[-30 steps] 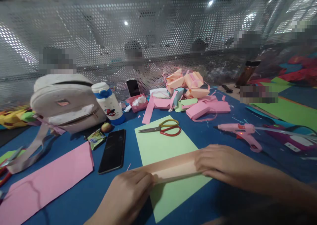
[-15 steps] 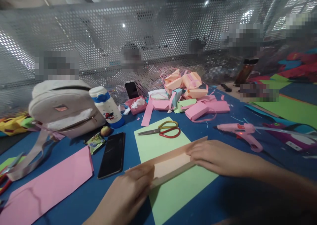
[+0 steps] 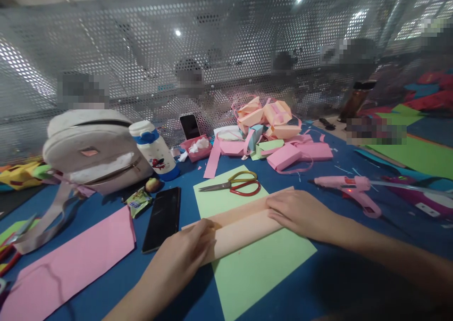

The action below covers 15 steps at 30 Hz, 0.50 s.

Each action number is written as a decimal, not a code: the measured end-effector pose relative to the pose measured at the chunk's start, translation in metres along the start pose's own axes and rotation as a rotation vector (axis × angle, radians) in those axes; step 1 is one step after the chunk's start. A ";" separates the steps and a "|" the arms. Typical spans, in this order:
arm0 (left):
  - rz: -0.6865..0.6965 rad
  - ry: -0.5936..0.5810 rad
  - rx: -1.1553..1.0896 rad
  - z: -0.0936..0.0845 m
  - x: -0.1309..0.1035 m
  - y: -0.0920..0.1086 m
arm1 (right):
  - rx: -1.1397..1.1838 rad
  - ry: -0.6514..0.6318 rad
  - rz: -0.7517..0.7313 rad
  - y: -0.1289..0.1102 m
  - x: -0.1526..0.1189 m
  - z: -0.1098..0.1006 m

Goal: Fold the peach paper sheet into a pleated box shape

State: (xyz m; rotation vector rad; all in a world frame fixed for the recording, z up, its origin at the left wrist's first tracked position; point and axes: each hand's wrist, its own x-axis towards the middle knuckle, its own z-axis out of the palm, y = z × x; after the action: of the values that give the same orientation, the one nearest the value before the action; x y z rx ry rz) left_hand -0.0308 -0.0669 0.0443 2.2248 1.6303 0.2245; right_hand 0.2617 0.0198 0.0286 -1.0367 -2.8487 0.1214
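Two hands work at the near side of the blue table (image 3: 159,288) on one folded piece of peach paper (image 3: 240,231), which slants across one pale green sheet (image 3: 255,278), its right end farther away. The left hand (image 3: 187,248), palm down on a forearm rising from the bottom edge, grips the left end with curled fingers; the right hand (image 3: 300,212), reaching in from the right edge and set farther off, bends its fingers over the other end, gripping too. To the left lies one large pink sheet (image 3: 78,259). One pair of scissors (image 3: 231,184) rests on the green sheet's far part, a second pair (image 3: 10,252) at the left edge. One phone (image 3: 162,219) lies flat, one pink glue gun (image 3: 345,184) well to the right. Beyond are one snack packet (image 3: 138,202), one white-and-blue bottle (image 3: 155,151), one pale backpack (image 3: 92,156), a heap of folded paper shapes (image 3: 279,113), too overlapped to count, and another phone (image 3: 190,126) standing by one perforated panel (image 3: 230,38).
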 end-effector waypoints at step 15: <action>0.639 0.298 0.581 0.056 0.003 0.005 | 0.113 -0.079 -0.011 0.002 0.011 0.011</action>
State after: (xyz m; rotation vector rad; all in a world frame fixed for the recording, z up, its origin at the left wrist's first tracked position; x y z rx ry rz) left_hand -0.0058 -0.0768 -0.0055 3.2622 1.1419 0.2824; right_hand 0.2529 0.0279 0.0181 -1.0150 -2.8786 0.3253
